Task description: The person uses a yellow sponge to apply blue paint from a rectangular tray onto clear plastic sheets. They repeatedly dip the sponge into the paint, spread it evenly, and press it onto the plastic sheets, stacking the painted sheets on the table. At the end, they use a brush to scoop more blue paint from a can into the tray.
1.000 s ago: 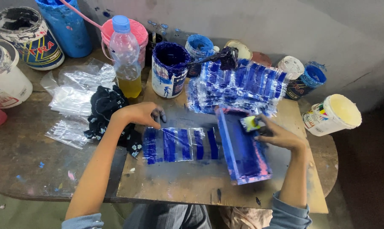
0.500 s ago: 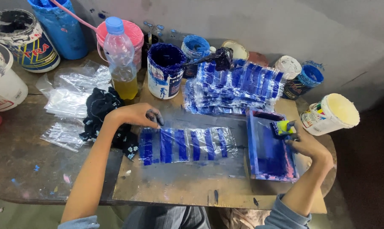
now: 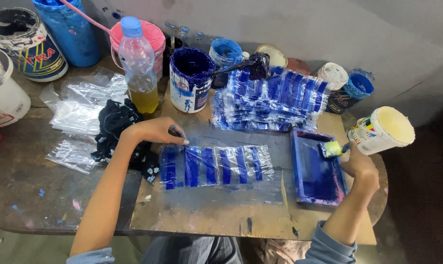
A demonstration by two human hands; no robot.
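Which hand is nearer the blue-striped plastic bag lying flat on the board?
Left. The left hand touches the striped bag at its upper left corner; the right hand is off beside the blue frame.

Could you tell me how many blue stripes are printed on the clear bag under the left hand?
5, side by side across the bag on the board, from beside the left hand rightwards. None looks hidden.
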